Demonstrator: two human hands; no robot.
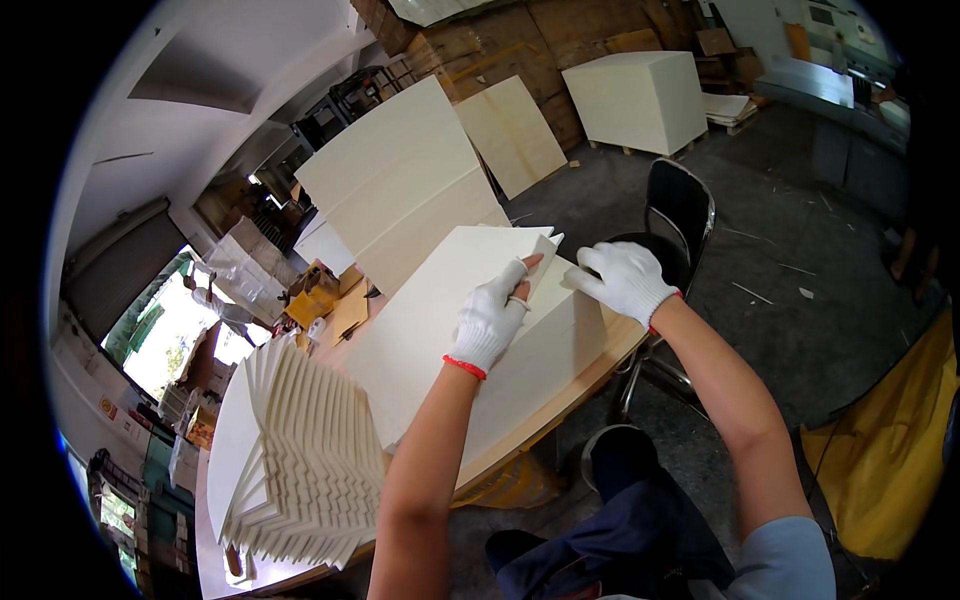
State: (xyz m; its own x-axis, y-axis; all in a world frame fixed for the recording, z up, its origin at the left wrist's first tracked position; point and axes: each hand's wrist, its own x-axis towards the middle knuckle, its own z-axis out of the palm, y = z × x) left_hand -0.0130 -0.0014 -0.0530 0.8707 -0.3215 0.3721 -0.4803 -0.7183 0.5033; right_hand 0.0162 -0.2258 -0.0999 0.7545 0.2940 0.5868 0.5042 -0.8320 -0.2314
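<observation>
My left hand (490,318), in a white knit glove with bare fingertips and a red cuff, lies on a stack of large white sheets (430,310). Its fingers are apart and reach to the right-hand edge of the upper sheets. My right hand (628,280), gloved the same way, is at the stack's far right corner. Its fingers are bent and drawn together over the lower white stack (560,350); what they pinch, if anything, is hidden. The upper sheets sit slightly askew on the lower ones, with thin corners sticking out beside my right hand.
Fanned, folded white sheets (310,460) are piled at the table's left. Behind the table (600,375) stands a tall pale stack (400,160). A black chair (680,205) is close beyond its right corner. Another block of sheets (640,100) rests on a pallet; yellow cloth (885,450) hangs at right.
</observation>
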